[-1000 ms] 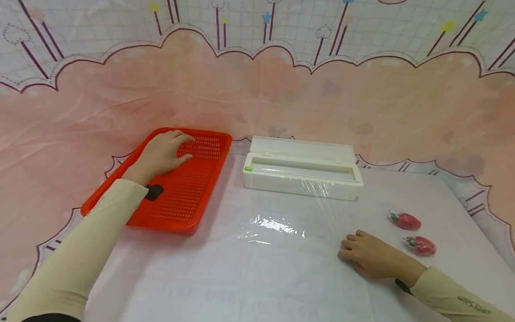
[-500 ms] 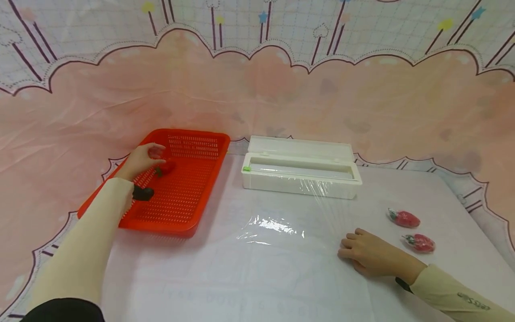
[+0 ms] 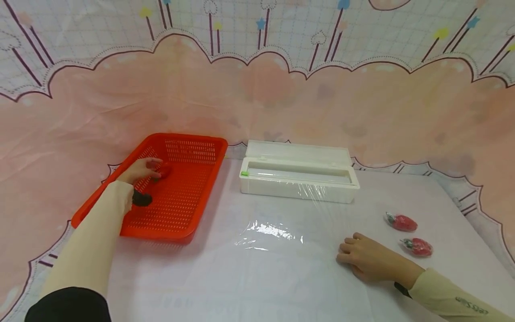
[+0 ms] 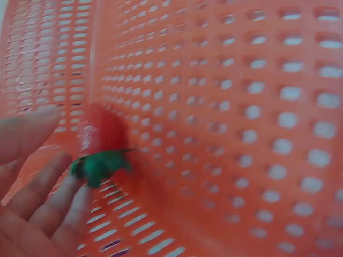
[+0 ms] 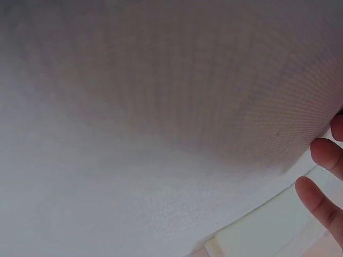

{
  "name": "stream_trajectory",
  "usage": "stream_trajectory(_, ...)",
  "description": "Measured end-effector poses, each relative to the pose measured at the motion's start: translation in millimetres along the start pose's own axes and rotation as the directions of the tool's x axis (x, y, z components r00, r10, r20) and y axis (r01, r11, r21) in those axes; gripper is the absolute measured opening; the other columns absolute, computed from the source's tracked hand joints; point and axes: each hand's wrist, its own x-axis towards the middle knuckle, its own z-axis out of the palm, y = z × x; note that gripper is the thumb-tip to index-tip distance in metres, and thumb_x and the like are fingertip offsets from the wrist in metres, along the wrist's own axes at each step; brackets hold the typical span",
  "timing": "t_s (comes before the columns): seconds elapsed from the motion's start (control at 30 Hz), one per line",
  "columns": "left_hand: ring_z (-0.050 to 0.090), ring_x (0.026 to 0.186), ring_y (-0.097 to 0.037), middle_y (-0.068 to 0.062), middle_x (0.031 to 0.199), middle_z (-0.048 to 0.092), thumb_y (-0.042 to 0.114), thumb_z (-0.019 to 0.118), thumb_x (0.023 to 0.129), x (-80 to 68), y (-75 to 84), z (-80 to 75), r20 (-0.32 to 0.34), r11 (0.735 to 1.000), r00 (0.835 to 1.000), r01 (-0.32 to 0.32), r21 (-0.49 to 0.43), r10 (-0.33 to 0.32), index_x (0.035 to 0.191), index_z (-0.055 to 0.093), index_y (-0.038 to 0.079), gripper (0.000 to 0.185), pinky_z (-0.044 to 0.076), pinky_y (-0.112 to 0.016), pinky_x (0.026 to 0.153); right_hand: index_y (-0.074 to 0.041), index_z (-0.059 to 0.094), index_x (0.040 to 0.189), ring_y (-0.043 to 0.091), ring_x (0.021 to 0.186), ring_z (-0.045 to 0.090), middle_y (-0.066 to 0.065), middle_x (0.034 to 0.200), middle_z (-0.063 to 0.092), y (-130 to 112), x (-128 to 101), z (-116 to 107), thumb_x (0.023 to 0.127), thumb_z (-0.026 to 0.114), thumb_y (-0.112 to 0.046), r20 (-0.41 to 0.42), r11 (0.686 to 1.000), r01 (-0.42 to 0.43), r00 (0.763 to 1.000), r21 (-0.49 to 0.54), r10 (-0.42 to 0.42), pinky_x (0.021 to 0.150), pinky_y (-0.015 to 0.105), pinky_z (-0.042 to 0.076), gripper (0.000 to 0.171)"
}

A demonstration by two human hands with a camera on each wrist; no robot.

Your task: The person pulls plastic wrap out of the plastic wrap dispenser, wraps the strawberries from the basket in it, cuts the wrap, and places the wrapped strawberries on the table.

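Left hand at a strawberry in the red basket, right hand resting on the table

The left hand reached into the red basket at the far left of the table, its fingers closed around a red strawberry with a green top, close to the basket's left wall. The right hand lay relaxed on the table at the near right, grasping nothing, beside the sheet of cling film drawn out from the white dispenser box. Two wrapped strawberries lay just to the right of that hand, near each other
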Motion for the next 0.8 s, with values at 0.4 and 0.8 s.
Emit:
stream_trajectory(0.4,0.044,0.115,-0.045,-0.035,0.127,0.047,0.017,0.056,0.094,10.2,-6.7,18.5,-0.117,0.991,0.993,-0.019,0.131,0.034,0.124,0.049,-0.012,0.043,0.034,-0.056,0.102,-0.025,0.06,0.094,0.008,0.079,0.053,-0.01,0.084,0.057,1,-1,1,0.076,0.071,-0.018,-0.029,1.0,0.013,0.999,-0.015,-0.014,0.072,0.036,0.048,0.023)
stream_trajectory(0.8,0.05,0.095,-0.036,-0.028,0.11,0.054,0.015,0.065,0.088,21.5,-10.1,27.4,-0.139,0.985,0.988,-0.052,0.164,0.075,0.105,0.053,-0.006,0.03,0.042,-0.045,0.088,-0.026,0.06,0.095,0.008,0.079,0.051,-0.011,0.084,0.056,-1,-1,2,0.076,0.071,-0.018,-0.034,1.0,0.007,0.999,-0.009,-0.007,0.073,0.035,0.048,0.023)
